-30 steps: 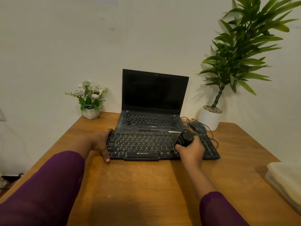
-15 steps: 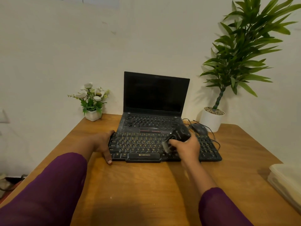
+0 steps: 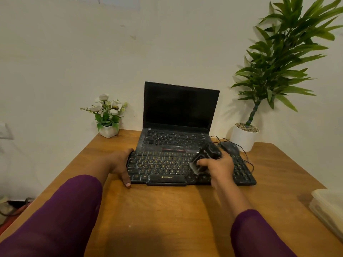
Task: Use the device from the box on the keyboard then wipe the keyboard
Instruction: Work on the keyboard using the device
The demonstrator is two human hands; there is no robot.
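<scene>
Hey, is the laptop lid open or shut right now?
Open: the laptop lid stands upright behind the keyboard, showing its dark screen and own keys.

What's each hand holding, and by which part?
Right hand: grip wraps the black device around its body, front end on the keyboard. Left hand: grip on the keyboard's left end.

The black keyboard (image 3: 159, 166) is carrying the one readable word: "ZEBRONICS", with a small logo before it, is showing in pale letters on the raised bar (image 3: 167, 179) at the middle of its front edge. Its keys (image 3: 157, 161) are bearing yellow legends too small to read. White lettering is running along the black device (image 3: 207, 154), too blurred to read.
</scene>
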